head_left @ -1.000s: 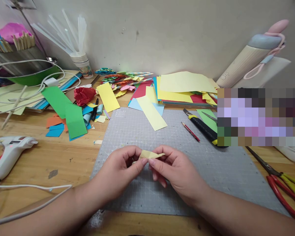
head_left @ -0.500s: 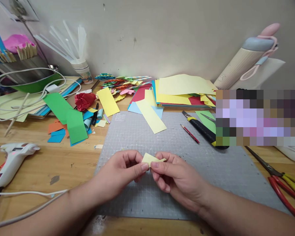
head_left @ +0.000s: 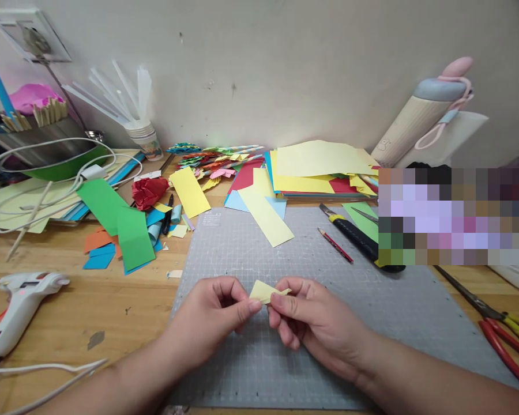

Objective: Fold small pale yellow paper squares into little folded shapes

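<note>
Between my two hands is a small folded piece of pale yellow paper (head_left: 262,290), held above the grey cutting mat (head_left: 216,253). My left hand (head_left: 218,314) pinches its left end between thumb and forefinger. At the other end, the thumb and forefinger of my right hand (head_left: 309,317) are closed on the paper, with the lower fingers curled beneath. Part of the paper is hidden behind the right thumb. Beyond my hands, a longer pale yellow strip (head_left: 268,219) lies across the mat's far edge, and a red pencil (head_left: 335,246) rests to the right.
A black and yellow utility knife (head_left: 357,236) lies on the mat's right, with red-and-yellow-handled scissors (head_left: 493,314) at its edge. At left are a white glue gun (head_left: 21,308) and green paper strips (head_left: 134,230). Stacked paper (head_left: 320,158) and a cup of straws (head_left: 145,138) stand by the wall.
The camera view has tilted up slightly, so everything sits lower in the picture. Both hands keep hold of the folded paper; the right thumb has shifted slightly along it.
</note>
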`<act>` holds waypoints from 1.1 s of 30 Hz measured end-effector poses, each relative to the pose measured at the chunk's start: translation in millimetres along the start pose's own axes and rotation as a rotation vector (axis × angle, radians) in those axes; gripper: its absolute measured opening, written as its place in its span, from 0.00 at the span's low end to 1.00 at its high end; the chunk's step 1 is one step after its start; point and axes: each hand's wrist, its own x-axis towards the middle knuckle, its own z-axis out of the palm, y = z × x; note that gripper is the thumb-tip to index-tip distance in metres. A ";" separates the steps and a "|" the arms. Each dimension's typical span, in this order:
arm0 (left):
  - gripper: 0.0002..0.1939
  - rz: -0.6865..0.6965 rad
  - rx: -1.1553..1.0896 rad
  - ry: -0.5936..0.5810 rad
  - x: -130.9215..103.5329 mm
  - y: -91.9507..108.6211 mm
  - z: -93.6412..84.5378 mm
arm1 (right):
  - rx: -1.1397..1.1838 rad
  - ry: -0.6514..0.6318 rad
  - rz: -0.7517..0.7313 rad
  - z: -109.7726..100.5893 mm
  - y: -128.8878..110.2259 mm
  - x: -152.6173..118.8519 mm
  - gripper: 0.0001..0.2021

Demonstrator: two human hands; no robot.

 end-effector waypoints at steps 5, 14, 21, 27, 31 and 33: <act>0.15 0.019 -0.029 -0.037 -0.7 2.7 -0.1 | 0.011 -0.006 0.017 0.1 0.8 -2.5 0.14; 0.15 0.019 -0.045 -0.100 -6.5 2.5 5.7 | 0.074 0.064 0.002 1.4 -2.2 -2.8 0.15; 0.15 0.051 -0.025 -0.092 -6.9 3.7 6.6 | -0.072 -0.004 -0.005 3.2 1.6 -4.9 0.14; 0.16 0.107 0.017 -0.107 -8.9 1.1 4.5 | -0.124 0.038 -0.012 4.5 3.2 -6.0 0.17; 0.11 0.247 0.037 -0.066 -12.2 -0.1 3.1 | -0.090 0.046 -0.007 4.0 3.3 -5.9 0.16; 0.02 0.356 0.109 -0.006 -13.6 0.6 2.5 | -0.063 0.046 0.001 3.4 3.5 -5.9 0.15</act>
